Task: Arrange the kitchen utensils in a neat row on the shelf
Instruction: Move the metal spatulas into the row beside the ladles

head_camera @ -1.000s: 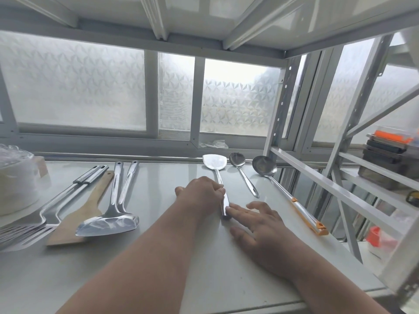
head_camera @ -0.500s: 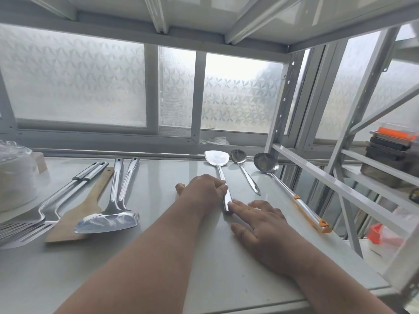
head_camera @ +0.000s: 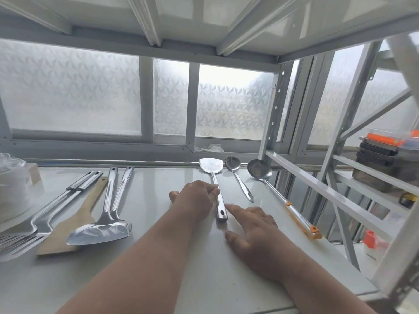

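Observation:
A steel spatula (head_camera: 209, 166) lies on the white shelf (head_camera: 158, 186), blade toward the window. My left hand (head_camera: 195, 197) curls its fingers over the middle of the spatula's handle, thumb sticking out to the left. My right hand (head_camera: 252, 225) lies flat on the shelf, its index fingertip touching the handle's near end. To the right lie a steel spoon (head_camera: 233, 166) and a ladle (head_camera: 259, 170) with an orange-trimmed handle, roughly parallel to the spatula. At the left lie two steel turners (head_camera: 99, 231), a wooden spatula (head_camera: 74, 223) and slotted turners (head_camera: 20, 240), blades toward me.
A white plastic-wrapped container (head_camera: 11, 191) stands at the far left. The rack's post and rails (head_camera: 317, 189) bound the shelf on the right. Stacked dark trays (head_camera: 383, 159) sit on a neighbouring rack. Frosted windows are behind, and another shelf is close overhead.
Both hands stay on the steel spatula's handle. A little more of the handle's near end shows below my left hand. The other utensils have not moved.

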Demonstrator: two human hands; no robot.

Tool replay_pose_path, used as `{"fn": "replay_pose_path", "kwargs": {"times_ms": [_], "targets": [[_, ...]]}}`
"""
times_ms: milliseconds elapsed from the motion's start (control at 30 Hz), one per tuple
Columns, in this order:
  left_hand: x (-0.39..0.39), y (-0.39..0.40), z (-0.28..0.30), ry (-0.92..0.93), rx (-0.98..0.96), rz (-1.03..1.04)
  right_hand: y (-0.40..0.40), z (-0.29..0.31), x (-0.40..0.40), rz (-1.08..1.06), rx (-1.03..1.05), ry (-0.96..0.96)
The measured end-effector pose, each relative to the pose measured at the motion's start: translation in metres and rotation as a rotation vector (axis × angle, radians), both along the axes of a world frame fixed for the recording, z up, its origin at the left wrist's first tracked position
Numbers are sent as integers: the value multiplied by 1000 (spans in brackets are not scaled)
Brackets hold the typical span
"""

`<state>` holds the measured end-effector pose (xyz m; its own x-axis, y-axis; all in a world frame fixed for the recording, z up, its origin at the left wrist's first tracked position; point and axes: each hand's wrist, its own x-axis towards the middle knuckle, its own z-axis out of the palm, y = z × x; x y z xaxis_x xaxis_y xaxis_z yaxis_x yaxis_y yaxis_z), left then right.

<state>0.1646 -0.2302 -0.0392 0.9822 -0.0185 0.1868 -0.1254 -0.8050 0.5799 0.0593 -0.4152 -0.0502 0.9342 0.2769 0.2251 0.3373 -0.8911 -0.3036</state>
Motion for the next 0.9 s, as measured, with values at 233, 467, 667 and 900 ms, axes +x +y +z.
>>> {"fn": "replay_pose_path", "kwargs": {"times_ms": [233, 467, 667, 900], "targets": [[-24, 7, 8, -48, -34, 10, 0, 4, -5, -8, 111, -52], [-72, 59, 53, -203, 154, 11, 26, 17, -20, 78, 136, -156], [-122, 147, 76, -26, 241, 10, 108, 29, -32, 215, 220, 33], [-167, 198, 54, 200, 389, -40, 203, 32, -46, 379, 128, 120]]}}
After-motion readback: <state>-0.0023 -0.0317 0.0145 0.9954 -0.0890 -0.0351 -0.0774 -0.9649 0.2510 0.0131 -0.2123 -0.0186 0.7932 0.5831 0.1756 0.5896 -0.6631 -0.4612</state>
